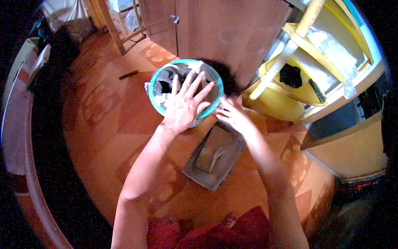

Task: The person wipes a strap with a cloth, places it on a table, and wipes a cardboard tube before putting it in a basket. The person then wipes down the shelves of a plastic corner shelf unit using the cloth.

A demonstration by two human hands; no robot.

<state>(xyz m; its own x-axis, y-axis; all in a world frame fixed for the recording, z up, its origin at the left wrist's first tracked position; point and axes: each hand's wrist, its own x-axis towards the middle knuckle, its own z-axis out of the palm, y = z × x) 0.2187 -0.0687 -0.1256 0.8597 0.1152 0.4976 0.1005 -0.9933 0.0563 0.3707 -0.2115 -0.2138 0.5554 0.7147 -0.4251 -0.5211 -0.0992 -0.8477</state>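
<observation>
A round bin with a teal rim stands on the floor ahead of me. Inside it are crumpled dark and whitish pieces whose kind I cannot make out. My left hand lies over the bin with its fingers spread on or just above these contents, hiding part of them. At the bin's right side is my right hand, its fingers apart and slightly bent near the rim. Whether it touches the rim is unclear. Below both hands a shallow grey-brown box rests on the floor with a pale strip in it.
A brown cabinet with a padlock rises behind the bin. To the right are a yellow container, a pale wooden post and a cardboard panel. A short dark stick lies on the patterned floor at left.
</observation>
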